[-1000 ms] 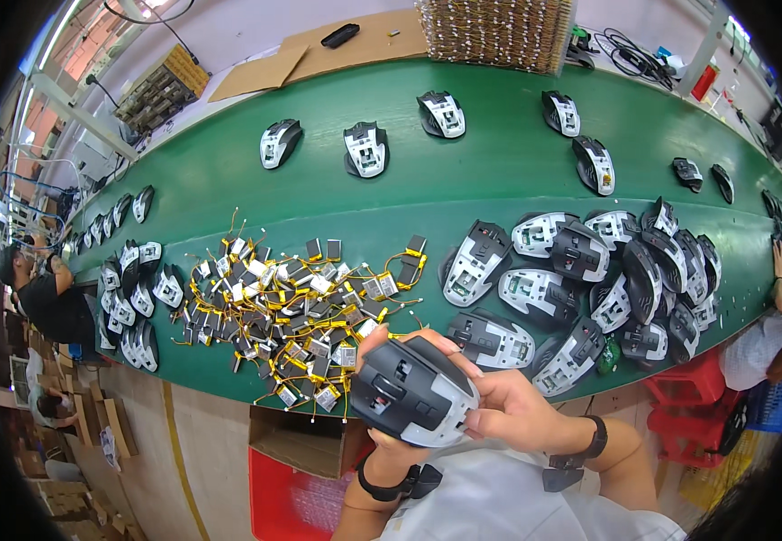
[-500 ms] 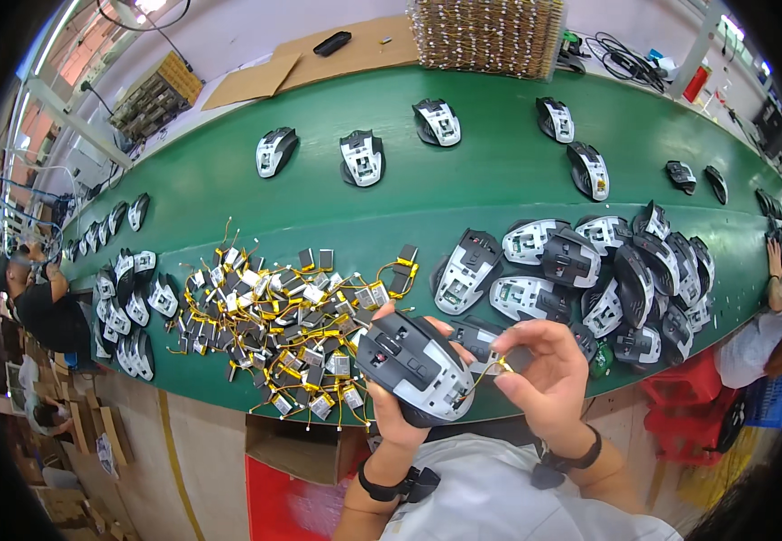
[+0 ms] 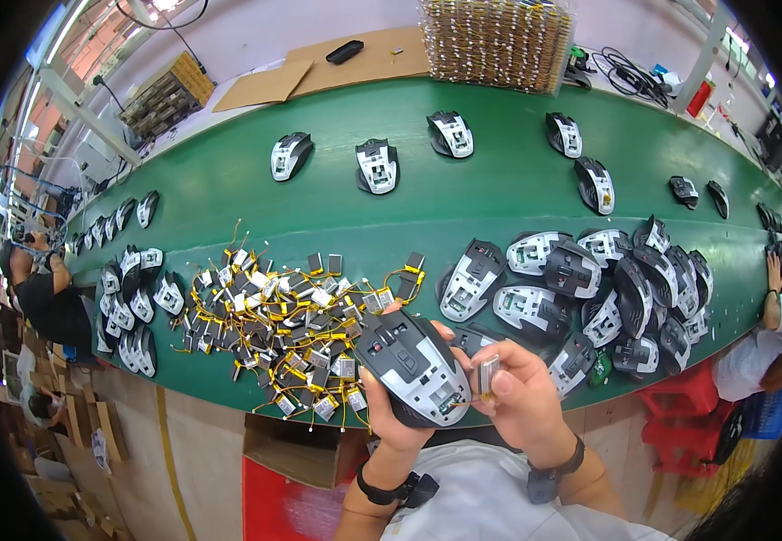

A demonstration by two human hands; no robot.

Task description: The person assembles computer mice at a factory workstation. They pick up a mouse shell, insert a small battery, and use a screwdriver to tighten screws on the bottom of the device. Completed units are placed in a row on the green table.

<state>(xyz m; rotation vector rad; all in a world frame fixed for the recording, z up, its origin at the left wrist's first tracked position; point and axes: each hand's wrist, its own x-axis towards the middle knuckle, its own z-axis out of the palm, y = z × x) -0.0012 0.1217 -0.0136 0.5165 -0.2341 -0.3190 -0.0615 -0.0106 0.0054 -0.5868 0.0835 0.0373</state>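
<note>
A black and silver computer mouse [image 3: 416, 365], underside up, rests in my left hand [image 3: 393, 417], with fingers wrapped round its sides. A small circuit board shows through an opening at its lower end. Close beside it, my right hand [image 3: 528, 401] pinches a small silver battery [image 3: 484, 375] between thumb and fingers. A thin wire appears to run from the battery to that opening; the connector itself is too small to make out. Left of my hands spreads a heap of small batteries [image 3: 292, 329] with yellow ends and wires.
Many similar mice are piled to the right [image 3: 639, 284], with a smaller pile of mice [image 3: 118, 311] at far left. Spaced-out mice [image 3: 378, 166] lie on the far green strip [image 3: 499, 194]. A tray of batteries [image 3: 499, 45] stands behind. Other people sit at both ends.
My right hand has turned and come lower; the silver battery now shows in its pinch, where the wire end showed before. The mouse stays in my left hand, and the view has shifted slightly.
</note>
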